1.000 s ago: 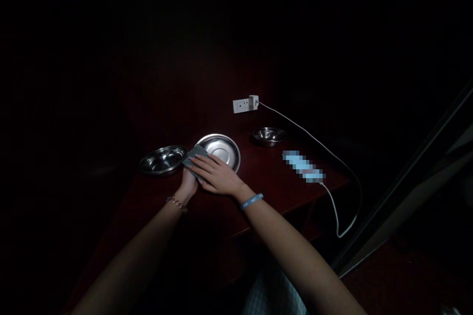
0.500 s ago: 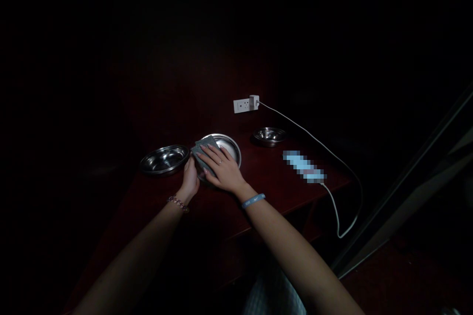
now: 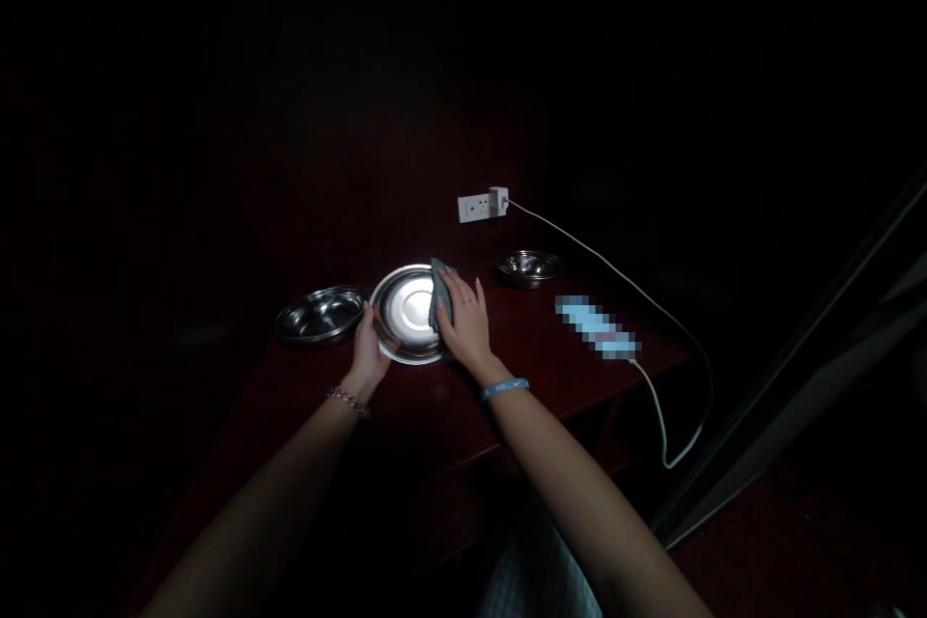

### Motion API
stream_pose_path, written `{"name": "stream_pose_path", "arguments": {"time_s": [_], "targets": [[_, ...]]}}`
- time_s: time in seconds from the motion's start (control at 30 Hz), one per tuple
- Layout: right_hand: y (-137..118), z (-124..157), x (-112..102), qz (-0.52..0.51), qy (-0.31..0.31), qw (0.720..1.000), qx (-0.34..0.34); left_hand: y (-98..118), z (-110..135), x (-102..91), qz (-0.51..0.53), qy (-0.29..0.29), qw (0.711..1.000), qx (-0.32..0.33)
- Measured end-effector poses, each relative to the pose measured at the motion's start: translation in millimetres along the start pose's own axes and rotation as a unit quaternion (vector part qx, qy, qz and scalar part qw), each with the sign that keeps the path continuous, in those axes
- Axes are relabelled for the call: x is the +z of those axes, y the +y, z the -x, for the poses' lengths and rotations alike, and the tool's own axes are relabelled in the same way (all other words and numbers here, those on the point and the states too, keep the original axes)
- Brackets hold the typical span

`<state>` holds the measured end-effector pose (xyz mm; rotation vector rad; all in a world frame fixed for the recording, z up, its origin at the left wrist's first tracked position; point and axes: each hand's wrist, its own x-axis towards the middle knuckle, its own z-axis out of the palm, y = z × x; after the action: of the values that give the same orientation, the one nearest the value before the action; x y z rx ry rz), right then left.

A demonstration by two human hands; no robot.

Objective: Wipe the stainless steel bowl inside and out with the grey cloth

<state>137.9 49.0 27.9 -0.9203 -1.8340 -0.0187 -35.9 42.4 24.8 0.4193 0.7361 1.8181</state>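
A shiny round metal plate [image 3: 409,314] is tilted up toward me, its inner face catching bright light. My left hand [image 3: 369,350] grips its left rim, thumb on the near side and the other fingers hidden behind. At the right rim, my right hand [image 3: 464,314] presses a folded grey cloth [image 3: 440,294] against the plate, fingers bent over the cloth. The cloth covers part of the plate's right edge. Whether the plate's lower rim touches the table cannot be made out.
On the dark red table [image 3: 521,357], a metal dish [image 3: 323,316] sits left of the plate and a smaller metal bowl [image 3: 528,268] at the back right. A blurred-out phone-like device [image 3: 598,326] joins by a white cable [image 3: 608,261] to a charger [image 3: 498,201] in the wall socket [image 3: 473,208].
My right hand has slid the cloth from the plate's left and middle to its right rim, uncovering the inner face. My left hand stays on the left rim.
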Motion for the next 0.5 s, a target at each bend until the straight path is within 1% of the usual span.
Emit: {"name": "stream_pose_path", "arguments": {"time_s": [0.13,0.2,0.33,0.43,0.5], "targets": [[8,1,6,-0.040,0.012,0.999,0.020,2,-5,-0.8,0.052,0.053,0.997,-0.008],[10,1,9,-0.050,0.003,0.998,0.023,3,-6,-1.2,0.064,0.062,0.996,-0.012],[15,1,13,-0.061,-0.024,0.998,0.016,1,-6,-0.3,0.085,0.053,0.995,-0.020],[14,2,10,-0.057,-0.034,0.998,-0.018,1,-8,0.2,0.087,0.036,0.995,-0.020],[9,3,5,-0.037,-0.048,0.997,-0.045,1,-10,-0.8,0.092,0.024,0.995,-0.036]]}}
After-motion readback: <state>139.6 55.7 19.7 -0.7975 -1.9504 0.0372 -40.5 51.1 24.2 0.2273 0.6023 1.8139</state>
